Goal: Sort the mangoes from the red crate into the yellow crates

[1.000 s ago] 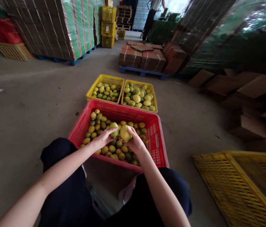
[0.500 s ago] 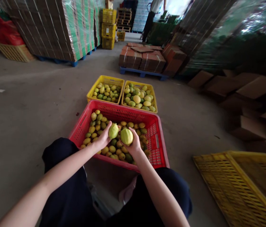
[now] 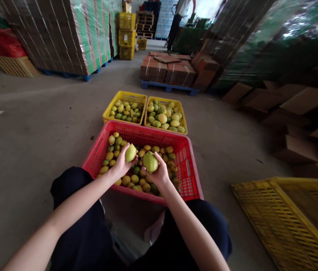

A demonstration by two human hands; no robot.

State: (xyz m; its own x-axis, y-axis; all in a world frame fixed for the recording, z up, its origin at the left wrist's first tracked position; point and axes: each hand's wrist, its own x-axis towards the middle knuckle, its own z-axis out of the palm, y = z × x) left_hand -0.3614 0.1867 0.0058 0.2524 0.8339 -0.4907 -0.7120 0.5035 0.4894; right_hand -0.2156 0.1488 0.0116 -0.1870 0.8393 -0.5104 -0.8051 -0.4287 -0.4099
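My left hand (image 3: 122, 162) is closed round a yellow-green lemon (image 3: 131, 153), its thumb along the side. Beside it, my right hand (image 3: 161, 172) grips a larger, ridged greenish lemon (image 3: 150, 162) with the fingers wrapped under it. Both fruits are held apart from each other above a red plastic crate (image 3: 189, 150). Inside that crate lie many yellow and green lemons (image 3: 126, 180), partly hidden by my hands and forearms. The crate stands on the floor in front of my knees.
Two yellow crates of lemons, a left one (image 3: 105, 113) and a right one (image 3: 185, 122), stand behind the red crate. A yellow crate (image 3: 271, 210) is at the right, near cardboard boxes (image 3: 302, 99). Bundled cardboard (image 3: 180, 73) lies on a blue pallet. A person (image 3: 175, 28) stands behind.
My left hand has turned the lemon and moved it slightly left, widening the gap between the two fruits. The lemon in my right hand has rotated a little and shifted slightly left.
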